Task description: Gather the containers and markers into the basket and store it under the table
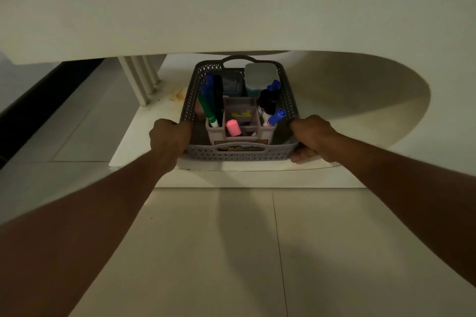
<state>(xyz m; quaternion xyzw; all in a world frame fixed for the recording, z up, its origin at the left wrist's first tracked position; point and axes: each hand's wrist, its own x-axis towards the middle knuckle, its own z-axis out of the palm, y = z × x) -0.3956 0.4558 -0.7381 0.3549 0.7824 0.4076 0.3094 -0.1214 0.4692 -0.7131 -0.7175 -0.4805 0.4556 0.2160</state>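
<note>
A grey perforated basket (195, 85) rests on the white lower shelf (144, 141) beneath the table top (231, 13). Inside it a pinkish divided organiser (240, 121) stands upright, holding a green marker (207, 108), blue-capped markers (277, 116) and a pink highlighter (234, 128). Behind the organiser sit a dark container (231, 83) and a pale lidded container (260, 77). My left hand (168, 139) grips the basket's near-left corner. My right hand (313, 137) grips its near-right corner, fingers under the rim.
A ribbed white table leg (140, 77) stands to the left of the basket. A curved white panel (360, 90) closes the space on the right. Pale floor tiles (231, 252) lie below my arms, and a dark strip (38, 108) runs along the far left.
</note>
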